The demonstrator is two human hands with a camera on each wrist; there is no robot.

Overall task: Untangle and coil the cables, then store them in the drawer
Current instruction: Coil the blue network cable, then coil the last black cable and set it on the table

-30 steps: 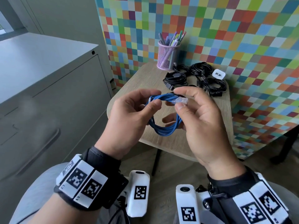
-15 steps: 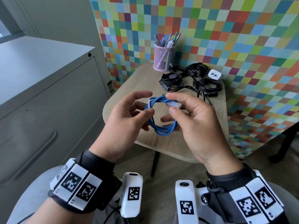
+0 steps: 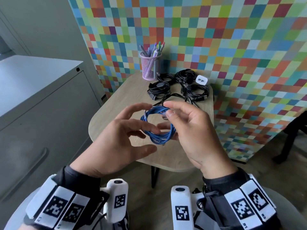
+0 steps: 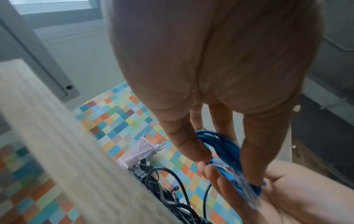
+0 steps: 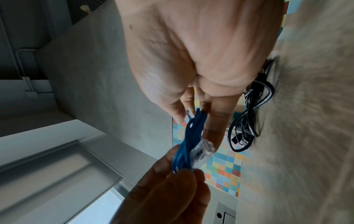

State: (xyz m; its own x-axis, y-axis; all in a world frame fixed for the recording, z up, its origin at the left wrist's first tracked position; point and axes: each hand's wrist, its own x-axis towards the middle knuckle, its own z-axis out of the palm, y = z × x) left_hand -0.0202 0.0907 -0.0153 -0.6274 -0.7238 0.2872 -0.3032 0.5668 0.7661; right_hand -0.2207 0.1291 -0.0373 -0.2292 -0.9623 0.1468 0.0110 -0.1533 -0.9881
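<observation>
A blue cable (image 3: 156,135), wound into a small coil, hangs in the air over the near edge of the wooden table (image 3: 114,105). My right hand (image 3: 167,110) pinches its clear plug (image 5: 203,151) and the top strands between thumb and forefinger, with the other fingers behind the coil. My left hand (image 3: 144,128) is spread, its fingertips touching the coil (image 4: 220,144) and its thumb held off below. Several black cables (image 3: 179,87) lie bundled at the table's far side. The grey cabinet's drawer front (image 3: 33,130) on the left stands closed.
A pink mesh pen cup (image 3: 150,67) and a white charger plug (image 3: 201,80) stand by the black cables. A multicoloured checked wall runs behind and to the right of the table. The cabinet flanks the table's left edge.
My left thumb has lifted off the blue coil and the fingers have spread. The right hand keeps its pinch on the plug. The view has tilted slightly upward.
</observation>
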